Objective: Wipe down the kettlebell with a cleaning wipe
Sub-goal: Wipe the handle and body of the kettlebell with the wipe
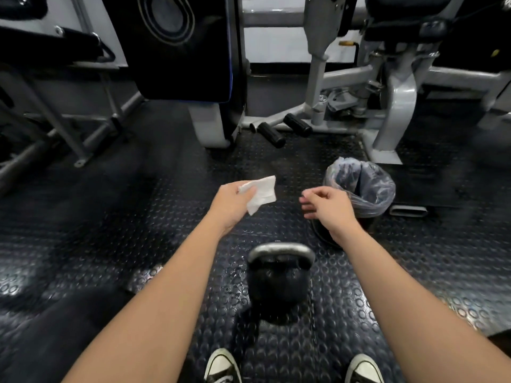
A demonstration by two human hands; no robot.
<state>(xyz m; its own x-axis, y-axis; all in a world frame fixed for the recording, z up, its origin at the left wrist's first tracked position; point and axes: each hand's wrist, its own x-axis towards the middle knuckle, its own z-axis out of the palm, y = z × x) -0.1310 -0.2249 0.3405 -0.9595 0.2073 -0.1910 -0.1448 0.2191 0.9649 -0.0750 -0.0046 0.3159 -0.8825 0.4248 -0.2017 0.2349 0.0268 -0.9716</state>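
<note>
Wipe point(261, 193) pinched loosely in left hand point(231, 207), right hand point(329, 207) fingers curled empty above kettlebell point(279, 280) — such a slack pinch could drop it onto the floor point(110, 217).

Black studded rubber floor point(116, 244). Small waste bin point(362, 189) with clear plastic liner. Grey-framed gym machines point(398, 106) behind it; black foam-covered foot pegs point(271, 134). Black-and-white canvas sneakers point(221, 366) at bottom edge.
</note>
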